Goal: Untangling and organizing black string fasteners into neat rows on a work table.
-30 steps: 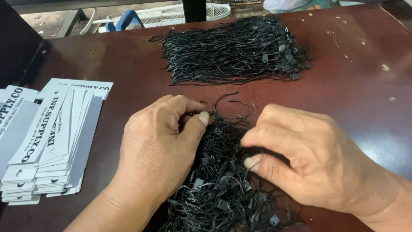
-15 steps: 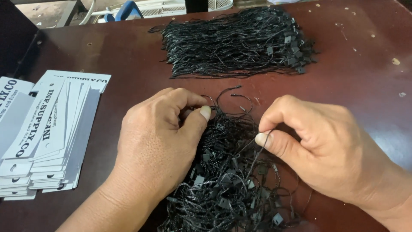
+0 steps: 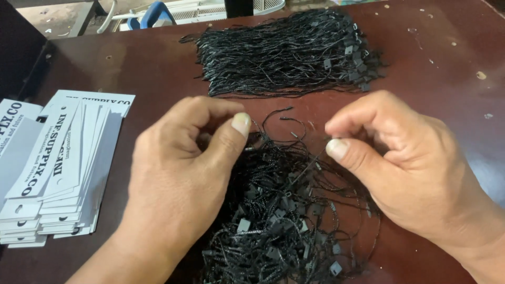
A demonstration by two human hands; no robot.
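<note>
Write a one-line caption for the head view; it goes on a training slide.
Left hand and right hand pinch strands from a loose pile of black string loops beside white paper tags.

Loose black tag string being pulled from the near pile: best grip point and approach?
Grip the black tag string on its taut thin strand, just below where the right hand pinches it, coming from above right. That stretch rises clear of the tangled pile; lower down, the small plastic locks and loops snag neighbours. The left hand pins the pile.

Both hands, left (image 3: 181,173) and right (image 3: 405,168), pinching black tag strings (image 3: 284,221), white paper tags (image 3: 58,168) beside, brown table (image 3: 452,63)
</note>
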